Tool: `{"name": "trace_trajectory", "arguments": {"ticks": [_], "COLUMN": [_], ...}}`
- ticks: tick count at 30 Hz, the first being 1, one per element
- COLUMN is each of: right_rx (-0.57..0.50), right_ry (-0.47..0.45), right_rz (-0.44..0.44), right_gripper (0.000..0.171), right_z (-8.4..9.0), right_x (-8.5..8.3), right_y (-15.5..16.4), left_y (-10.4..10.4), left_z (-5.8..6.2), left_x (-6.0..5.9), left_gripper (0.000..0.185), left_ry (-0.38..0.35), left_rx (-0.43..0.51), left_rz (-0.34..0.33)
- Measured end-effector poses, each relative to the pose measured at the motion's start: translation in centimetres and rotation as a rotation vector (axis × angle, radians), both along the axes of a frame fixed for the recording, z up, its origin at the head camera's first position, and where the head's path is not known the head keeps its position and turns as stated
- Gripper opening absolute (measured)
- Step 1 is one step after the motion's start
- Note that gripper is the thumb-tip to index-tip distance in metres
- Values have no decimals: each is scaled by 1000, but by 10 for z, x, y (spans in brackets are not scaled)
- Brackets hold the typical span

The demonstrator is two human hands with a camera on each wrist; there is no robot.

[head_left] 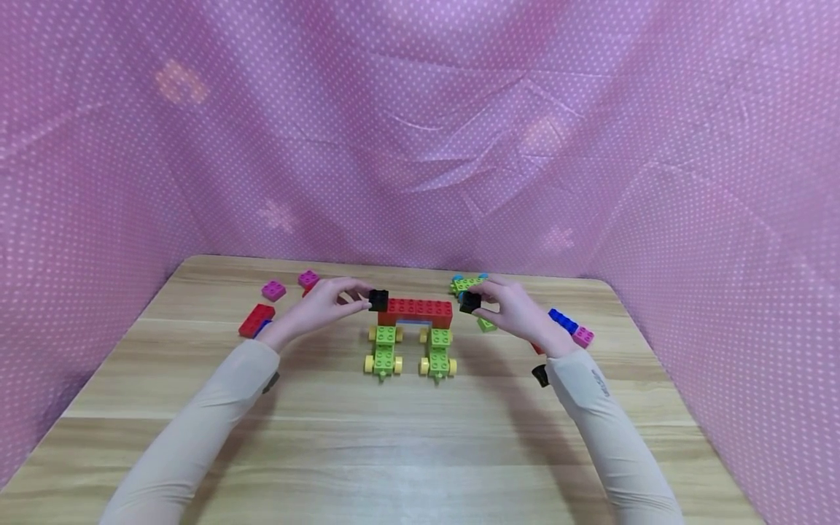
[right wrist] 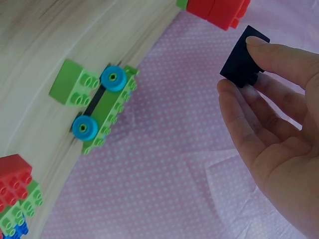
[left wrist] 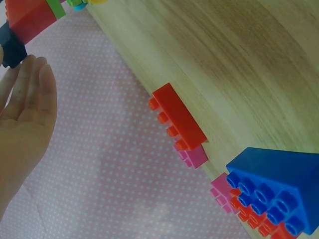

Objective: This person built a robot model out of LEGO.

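My left hand (head_left: 328, 302) pinches a black brick (head_left: 378, 300) at the left end of a row of red bricks (head_left: 420, 310). In the left wrist view that black brick (left wrist: 12, 46) overlaps the red end, and the hand partly hides it. My right hand (head_left: 517, 310) holds another black brick (right wrist: 244, 57) between thumb and fingertips, apart from the row's right end. The red row bridges two green wheeled bases with yellow wheels, the left base (head_left: 384, 350) and the right base (head_left: 439, 351), standing side by side on the wooden table (head_left: 420, 437).
A green base with blue wheels (right wrist: 102, 107) and a green brick (right wrist: 72, 82) lie behind the right hand. Blue bricks (head_left: 562, 321) and a pink brick (head_left: 582, 336) sit at right. Red (head_left: 257, 319) and pink bricks (head_left: 273, 291) lie left. Pink dotted cloth (head_left: 420, 146) surrounds the table.
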State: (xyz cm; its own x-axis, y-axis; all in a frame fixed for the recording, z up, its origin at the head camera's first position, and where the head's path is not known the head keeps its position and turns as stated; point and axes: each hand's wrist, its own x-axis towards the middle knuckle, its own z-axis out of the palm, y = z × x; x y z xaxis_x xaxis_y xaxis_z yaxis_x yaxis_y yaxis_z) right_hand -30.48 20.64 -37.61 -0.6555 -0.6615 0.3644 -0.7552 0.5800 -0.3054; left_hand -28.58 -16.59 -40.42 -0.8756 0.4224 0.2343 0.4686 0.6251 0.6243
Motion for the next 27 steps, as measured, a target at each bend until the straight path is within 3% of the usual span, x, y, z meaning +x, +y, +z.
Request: {"name": "trace_trajectory", "arguments": {"ticks": [16, 27], "right_rx": [12, 48], "right_ry": [-22, -65], "right_rz": [46, 7], "right_gripper": [31, 32], "right_z": [1, 0], "right_x": [-1, -1], "right_y": [-17, -22], "left_y": [1, 1], "left_z": [2, 2], "left_x": [1, 1], "left_gripper": [35, 34], "left_ry": [-4, -6], "left_rx": [-1, 2], "left_rz": [5, 2]}}
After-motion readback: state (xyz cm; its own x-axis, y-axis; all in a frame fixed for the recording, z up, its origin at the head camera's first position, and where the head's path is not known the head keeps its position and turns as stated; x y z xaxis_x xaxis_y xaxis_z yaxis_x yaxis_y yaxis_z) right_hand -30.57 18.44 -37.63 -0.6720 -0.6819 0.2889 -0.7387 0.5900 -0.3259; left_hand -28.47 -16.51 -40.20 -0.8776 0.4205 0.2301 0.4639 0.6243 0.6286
